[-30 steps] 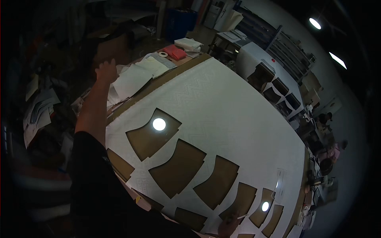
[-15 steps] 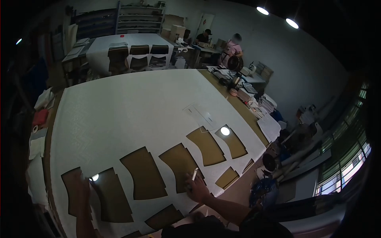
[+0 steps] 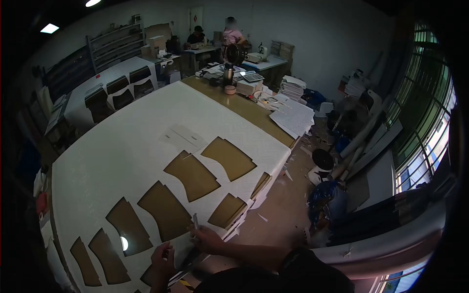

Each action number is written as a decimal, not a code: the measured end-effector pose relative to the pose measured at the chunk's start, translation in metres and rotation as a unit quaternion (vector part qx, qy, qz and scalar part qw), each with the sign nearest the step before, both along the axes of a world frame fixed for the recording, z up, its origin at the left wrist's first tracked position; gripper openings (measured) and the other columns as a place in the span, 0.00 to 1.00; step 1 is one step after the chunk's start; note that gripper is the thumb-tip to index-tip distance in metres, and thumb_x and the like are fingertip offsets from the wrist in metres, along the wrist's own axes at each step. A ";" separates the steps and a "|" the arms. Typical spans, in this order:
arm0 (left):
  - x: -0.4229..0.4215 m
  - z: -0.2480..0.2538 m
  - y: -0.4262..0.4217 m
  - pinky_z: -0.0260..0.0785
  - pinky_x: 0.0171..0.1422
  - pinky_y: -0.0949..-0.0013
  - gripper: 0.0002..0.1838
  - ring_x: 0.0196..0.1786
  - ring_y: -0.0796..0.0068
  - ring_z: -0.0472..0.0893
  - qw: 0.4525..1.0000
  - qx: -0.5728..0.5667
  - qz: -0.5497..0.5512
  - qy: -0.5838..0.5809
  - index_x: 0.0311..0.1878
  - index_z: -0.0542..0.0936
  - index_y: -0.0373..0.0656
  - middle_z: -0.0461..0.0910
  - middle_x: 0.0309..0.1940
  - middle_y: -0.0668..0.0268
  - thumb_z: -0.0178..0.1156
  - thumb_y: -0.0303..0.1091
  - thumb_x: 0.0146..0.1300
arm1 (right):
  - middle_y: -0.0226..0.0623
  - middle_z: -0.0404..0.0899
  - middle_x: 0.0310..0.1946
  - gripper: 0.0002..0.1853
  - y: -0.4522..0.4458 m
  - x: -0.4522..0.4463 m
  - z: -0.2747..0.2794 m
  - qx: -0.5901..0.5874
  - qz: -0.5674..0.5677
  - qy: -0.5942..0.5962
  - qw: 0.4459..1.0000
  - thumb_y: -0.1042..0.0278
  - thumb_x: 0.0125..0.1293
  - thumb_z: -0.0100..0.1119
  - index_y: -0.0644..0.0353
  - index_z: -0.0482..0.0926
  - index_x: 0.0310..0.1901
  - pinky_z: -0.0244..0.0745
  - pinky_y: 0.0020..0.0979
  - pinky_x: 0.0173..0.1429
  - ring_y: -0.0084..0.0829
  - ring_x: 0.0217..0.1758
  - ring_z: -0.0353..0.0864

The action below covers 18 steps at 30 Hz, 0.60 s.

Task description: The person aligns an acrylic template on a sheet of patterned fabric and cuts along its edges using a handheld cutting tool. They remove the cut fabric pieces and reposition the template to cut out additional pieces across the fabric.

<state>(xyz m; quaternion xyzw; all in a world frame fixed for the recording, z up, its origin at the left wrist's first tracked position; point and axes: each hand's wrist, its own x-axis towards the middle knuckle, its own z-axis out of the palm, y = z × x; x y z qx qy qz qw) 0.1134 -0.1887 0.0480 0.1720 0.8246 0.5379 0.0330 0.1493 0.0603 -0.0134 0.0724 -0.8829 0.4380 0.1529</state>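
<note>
My right hand (image 3: 207,239) grips a slim silver utility knife (image 3: 196,221), its tip pointing up and away from me. Close by on the left, my left hand (image 3: 163,256) has its fingers curled; whether anything is in them cannot be made out. Both hands are over the near edge of a large white sheet (image 3: 112,166) spread across the table. Curved openings in the sheet show a brown surface, including one opening (image 3: 165,210) just beyond my hands. A clear template (image 3: 183,138) with small dark marks lies flat farther back on the sheet.
Along the table's right side are a dark bottle (image 3: 228,74), a calculator (image 3: 252,76) and stacked papers (image 3: 293,87). Scraps and a blue bag (image 3: 327,202) lie on the floor at right. Two people are at a rear table (image 3: 266,64).
The view has swung to the right. My left hand has come from the far-left openings to beside my right hand. The utility knife stays in my right hand.
</note>
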 end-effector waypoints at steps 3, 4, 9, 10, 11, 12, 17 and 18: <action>0.039 -0.006 0.062 0.79 0.45 0.67 0.14 0.39 0.70 0.87 0.997 -0.044 -0.058 -0.018 0.57 0.84 0.38 0.87 0.41 0.59 0.67 0.28 0.70 | 0.48 0.84 0.52 0.11 0.061 0.050 0.002 0.001 0.023 -0.010 1.000 0.70 0.67 0.68 0.54 0.77 0.47 0.80 0.50 0.54 0.55 0.54 0.83; 0.050 -0.007 0.082 0.79 0.45 0.67 0.14 0.39 0.70 0.87 0.997 -0.052 -0.060 -0.026 0.57 0.84 0.38 0.87 0.41 0.59 0.67 0.28 0.70 | 0.47 0.85 0.47 0.10 0.080 0.072 0.006 0.003 0.032 -0.012 0.999 0.71 0.66 0.69 0.53 0.79 0.47 0.80 0.50 0.52 0.53 0.52 0.83; 0.077 0.022 0.191 0.80 0.47 0.63 0.14 0.41 0.65 0.88 0.983 -0.072 -0.169 0.028 0.57 0.84 0.39 0.87 0.42 0.57 0.67 0.31 0.71 | 0.43 0.83 0.38 0.19 0.173 0.141 0.021 0.007 -0.046 -0.067 0.997 0.62 0.67 0.71 0.47 0.83 0.59 0.81 0.46 0.43 0.49 0.40 0.85; 0.077 0.034 0.212 0.80 0.47 0.63 0.14 0.41 0.64 0.88 0.978 -0.070 -0.195 0.026 0.57 0.84 0.39 0.87 0.42 0.56 0.67 0.31 0.71 | 0.40 0.83 0.37 0.19 0.191 0.147 0.042 -0.009 -0.071 -0.059 0.996 0.64 0.65 0.74 0.48 0.85 0.57 0.82 0.42 0.42 0.45 0.39 0.85; 0.076 0.032 0.226 0.80 0.47 0.63 0.15 0.42 0.63 0.88 0.973 -0.078 -0.215 0.031 0.57 0.83 0.39 0.87 0.43 0.56 0.67 0.31 0.70 | 0.40 0.83 0.37 0.19 0.204 0.153 0.047 -0.017 -0.062 -0.062 0.996 0.64 0.65 0.74 0.48 0.85 0.57 0.82 0.42 0.42 0.45 0.39 0.85; 0.074 0.027 0.237 0.80 0.48 0.63 0.15 0.42 0.63 0.88 0.967 -0.085 -0.236 0.038 0.58 0.83 0.39 0.87 0.44 0.55 0.67 0.31 0.70 | 0.40 0.83 0.37 0.18 0.216 0.159 0.050 -0.008 -0.115 -0.059 0.992 0.65 0.65 0.75 0.49 0.86 0.56 0.82 0.41 0.41 0.44 0.37 0.85; 0.070 0.023 0.298 0.80 0.49 0.59 0.16 0.44 0.57 0.88 0.957 -0.055 -0.283 0.030 0.58 0.83 0.40 0.87 0.45 0.54 0.68 0.32 0.69 | 0.42 0.85 0.37 0.13 0.258 0.166 0.035 -0.059 -0.229 -0.025 0.971 0.70 0.64 0.75 0.55 0.89 0.50 0.83 0.38 0.39 0.42 0.33 0.87; 0.065 0.023 0.311 0.80 0.50 0.58 0.17 0.45 0.55 0.88 0.953 -0.043 -0.297 0.049 0.58 0.83 0.40 0.87 0.46 0.54 0.68 0.33 0.69 | 0.43 0.86 0.37 0.10 0.265 0.165 0.037 -0.072 -0.239 -0.007 0.968 0.72 0.65 0.74 0.56 0.89 0.48 0.83 0.38 0.40 0.43 0.36 0.89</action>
